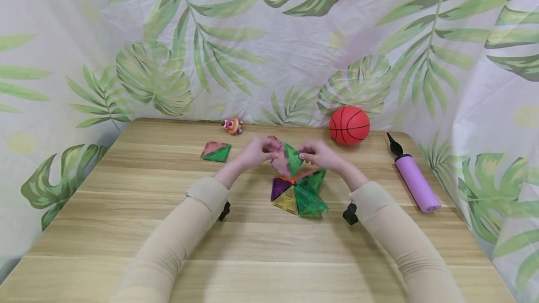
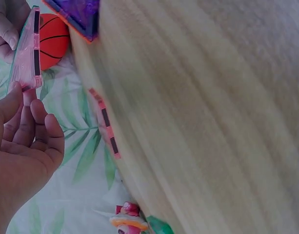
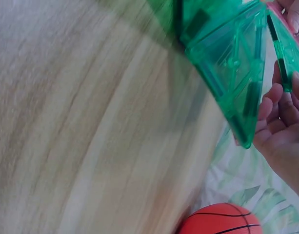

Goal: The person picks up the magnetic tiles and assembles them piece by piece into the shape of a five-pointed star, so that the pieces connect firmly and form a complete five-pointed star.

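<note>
My left hand (image 1: 258, 151) pinches a translucent pink triangular magnetic tile (image 2: 28, 66) by its lower end. A green triangular magnetic tile (image 1: 292, 157) stands against it, edge to edge, and my right hand (image 1: 321, 155) pinches that one at its outer corner. Both tiles are raised and tilted just behind a cluster of magnetic tiles on the table. This cluster has a purple tile (image 1: 280, 188), a yellow tile (image 1: 287, 201) and several green tiles (image 3: 232, 68), some tilted up. Another pink tile (image 2: 105, 124) lies behind my left hand.
A pink-and-green tile square (image 1: 216, 152) lies on the wooden table (image 1: 168, 191) to the left. Behind it is a small toy figure (image 1: 232, 126). A red ball (image 1: 349, 125) sits at the back right, and a purple hand pump (image 1: 417, 183) lies near the right edge.
</note>
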